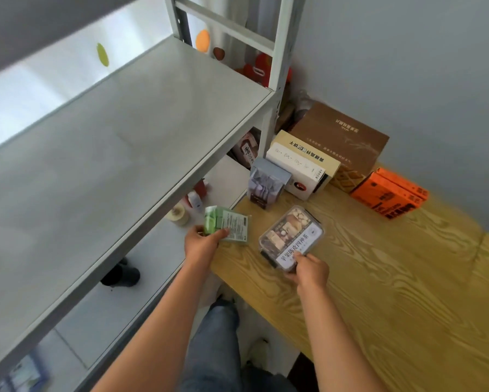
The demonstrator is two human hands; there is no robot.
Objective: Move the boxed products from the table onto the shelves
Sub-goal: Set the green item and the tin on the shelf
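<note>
The left hand (202,241) grips the green box (228,225) at the tabletop (379,278) edge while the right hand (311,268) pinches the near end of the clear box (291,237); both look light, the clear 1 probably slick, best gripped across its sides.

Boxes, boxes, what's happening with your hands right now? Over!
Left hand grips green box. Right hand grips clear snack box at table edge. Gray shelf bare, nothing blocking. More boxes wait by the wall.
</note>
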